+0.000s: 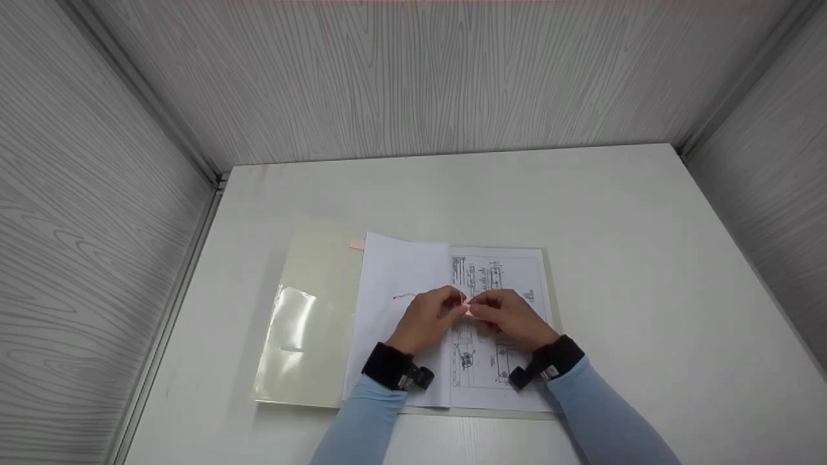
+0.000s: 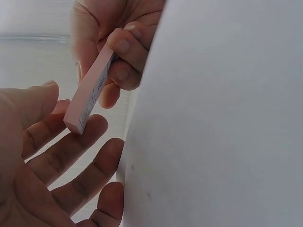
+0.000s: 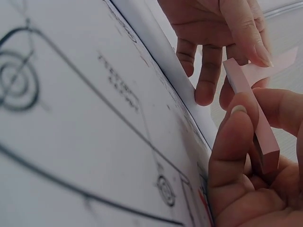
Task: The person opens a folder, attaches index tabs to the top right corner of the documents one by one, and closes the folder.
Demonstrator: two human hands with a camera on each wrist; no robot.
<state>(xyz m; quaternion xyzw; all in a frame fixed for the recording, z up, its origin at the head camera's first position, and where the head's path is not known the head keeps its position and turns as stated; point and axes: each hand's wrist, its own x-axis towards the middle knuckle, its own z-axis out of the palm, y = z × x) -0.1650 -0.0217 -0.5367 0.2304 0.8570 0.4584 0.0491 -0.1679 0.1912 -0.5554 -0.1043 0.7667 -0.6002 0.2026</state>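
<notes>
A small pad of pink sticky notes (image 2: 90, 87) is gripped by my right hand (image 1: 510, 316), its thumb and fingers round the far part of the block. My left hand (image 1: 429, 316) pinches a single pink sticky note (image 3: 281, 64) between thumb and index finger; this strip sticks out from the pad's end. The left hand's other fingers are spread beside the white page. Both hands are close together above an open folder of papers, near the edge between a blank white page (image 1: 400, 271) and a printed technical drawing (image 1: 501, 271).
The folder's pale yellow cover (image 1: 316, 323) lies opened to the left, shiny with reflections. A pink tab (image 1: 356, 244) stands out at the upper left of the blank page. A white table (image 1: 646, 290) lies beneath, with wood-grain panels (image 1: 413, 77) around it.
</notes>
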